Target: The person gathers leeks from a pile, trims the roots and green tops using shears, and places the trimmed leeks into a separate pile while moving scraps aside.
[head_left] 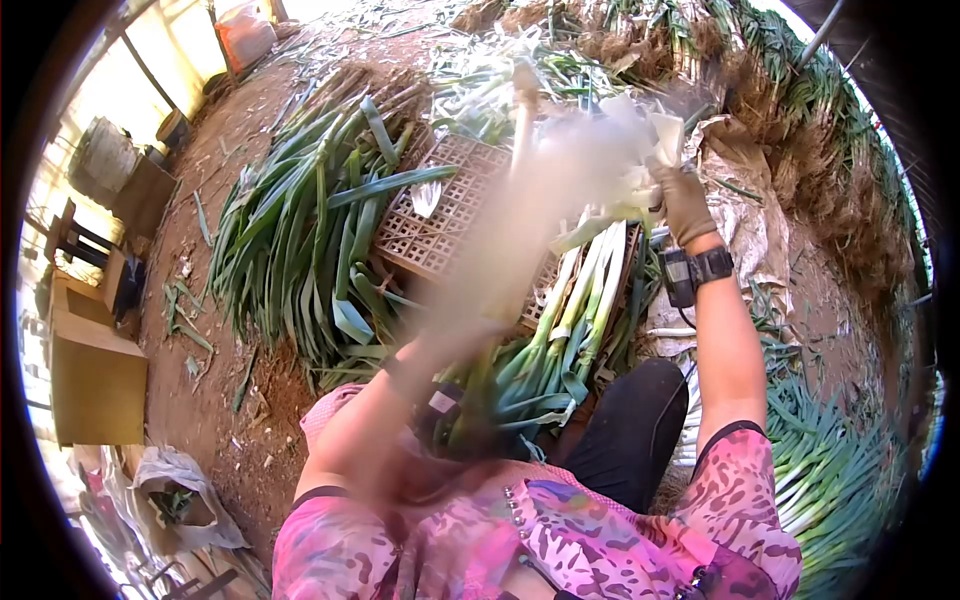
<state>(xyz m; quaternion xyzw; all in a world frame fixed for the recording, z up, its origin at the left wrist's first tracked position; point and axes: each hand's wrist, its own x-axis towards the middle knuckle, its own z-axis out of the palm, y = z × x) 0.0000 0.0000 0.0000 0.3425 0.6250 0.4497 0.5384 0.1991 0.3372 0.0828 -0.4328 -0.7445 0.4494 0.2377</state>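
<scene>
My left hand (468,335) is smeared by motion in front of my lap. It appears closed around a leek (523,125), whose root end points up and whose green leaves hang toward my lap. My right hand (688,205), gloved and with a dark device strapped to the wrist, is raised to the right. Its fingers are closed on a pale leek leaf (665,135). A wide whitish blur stretches between the two hands and hides part of the leek. Several trimmed leeks (590,290) with white shafts lie just below, near my knee.
A large heap of leeks (310,230) lies to the left beside a brown plastic crate (440,220). More leeks (835,470) are piled at the lower right, and rooted bundles (790,150) line the right side. A cardboard box (95,370) and plastic bag (185,490) stand at the left.
</scene>
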